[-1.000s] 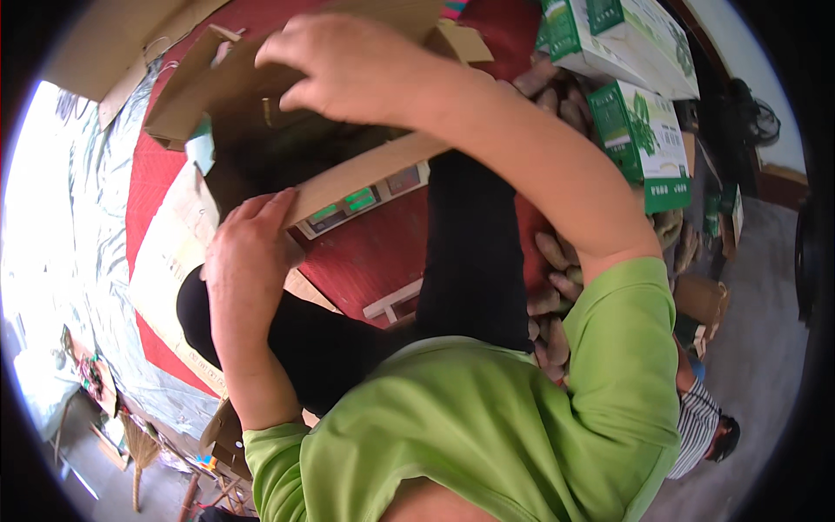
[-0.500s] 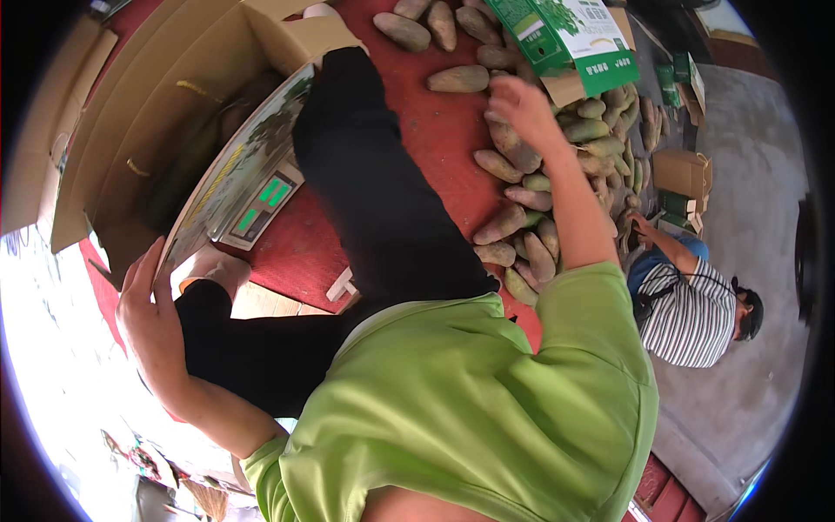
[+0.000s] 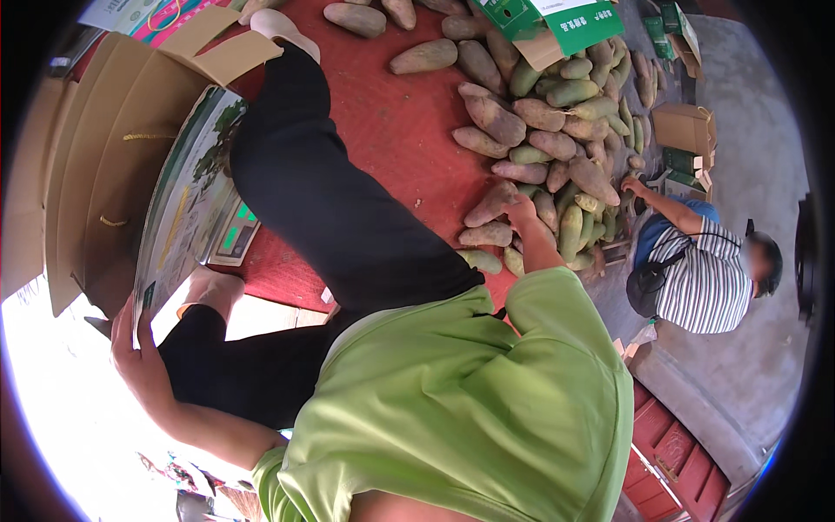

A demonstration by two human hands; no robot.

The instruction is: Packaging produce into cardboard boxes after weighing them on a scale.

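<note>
My left hand [image 3: 135,348] grips the near edge of an open cardboard box [image 3: 178,200] with a printed outer side, thumb and fingers on either side of its wall. What lies inside the box is hidden from this angle. On the right, my right hand [image 3: 522,211] has its fingers closed on the end of a brownish-pink radish [image 3: 489,204] at the near side of a large pile of radishes [image 3: 565,143]. The pile mixes green and dusty pink ones, lying on a red surface [image 3: 383,143].
A scale with a lit green display [image 3: 233,235] stands beside the box. Behind the pile is a green and white carton [image 3: 557,30]. Another person in a striped shirt [image 3: 700,291] sits at the right, near brown cartons [image 3: 684,130]. My black-trousered leg [image 3: 348,209] lies between box and pile.
My right hand has come nearer to me, from above the pile's far part to a radish at its near side. The left hand stays on the box edge. The view has shifted.
</note>
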